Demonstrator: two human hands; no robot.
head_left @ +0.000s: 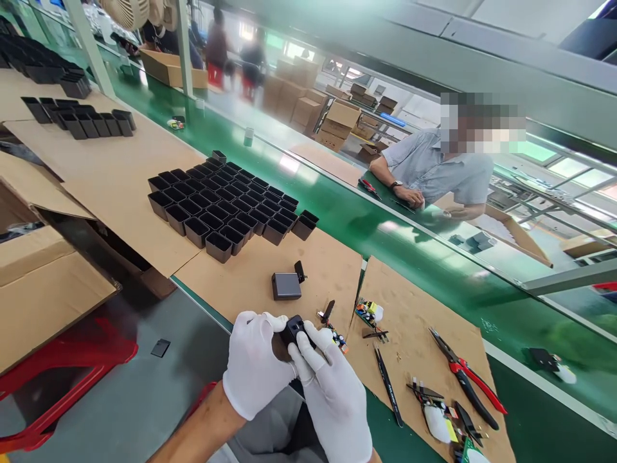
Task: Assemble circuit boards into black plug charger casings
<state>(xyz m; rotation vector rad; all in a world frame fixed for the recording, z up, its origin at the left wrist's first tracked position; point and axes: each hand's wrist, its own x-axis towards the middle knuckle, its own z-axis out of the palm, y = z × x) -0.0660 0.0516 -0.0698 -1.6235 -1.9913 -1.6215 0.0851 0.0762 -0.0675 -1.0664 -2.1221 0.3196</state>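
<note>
Both of my hands wear white gloves and meet low in the middle of the view. My left hand (pixel 254 365) and my right hand (pixel 331 392) together grip a small black plastic housing (pixel 292 330). Just beyond them on the cardboard sheet (pixel 250 276) lies a closed grey-black box (pixel 286 286) with a small black part (pixel 299 271) beside it. Loose circuit boards (pixel 366 312) lie to the right of my hands.
Rows of open black housings (pixel 226 206) fill the cardboard ahead, more (pixel 81 119) farther left. Red-handled cutters (pixel 465 374), tweezers (pixel 388 384) and small parts lie at right. A green conveyor belt (pixel 337 212) runs behind; a person in a grey shirt (pixel 434 170) leans there. A red stool (pixel 62 379) stands at lower left.
</note>
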